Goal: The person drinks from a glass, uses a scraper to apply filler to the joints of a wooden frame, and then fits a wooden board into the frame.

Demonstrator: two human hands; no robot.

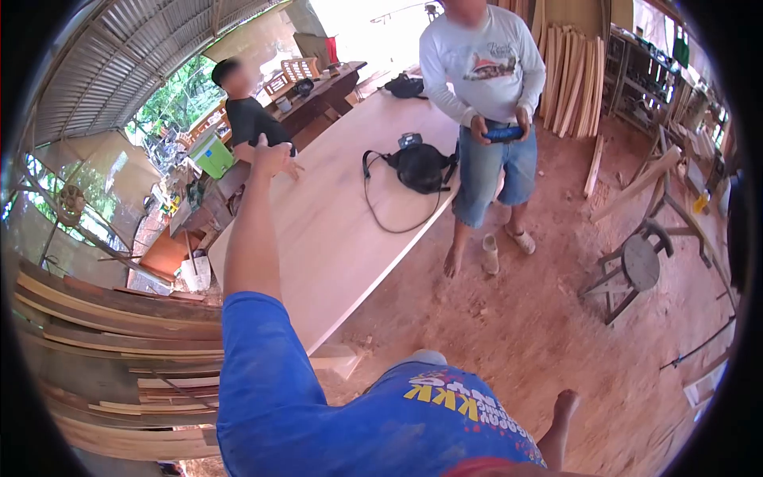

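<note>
My left arm stretches forward over the edge of a large pale wooden panel (318, 246). At its end my left hand (274, 157) is raised with the thumb sticking up and apart, and nothing shows in it. Just beyond it, another person's hand (295, 168) is close to the panel. Low on the right, my right hand (566, 402) is by my side above the dirt floor; it looks rounded, but its fingers are too small to make out. On the panel lies a black bag (419, 168) with a long strap, beside a small grey device (410, 141).
A person in a white shirt (485, 71) stands at the panel's right, holding a blue object (503, 134). Another person in black (253, 119) is at the left. Boards (127, 326) are stacked left; wooden strips (572, 79) lean behind. A stool (640, 264) stands right.
</note>
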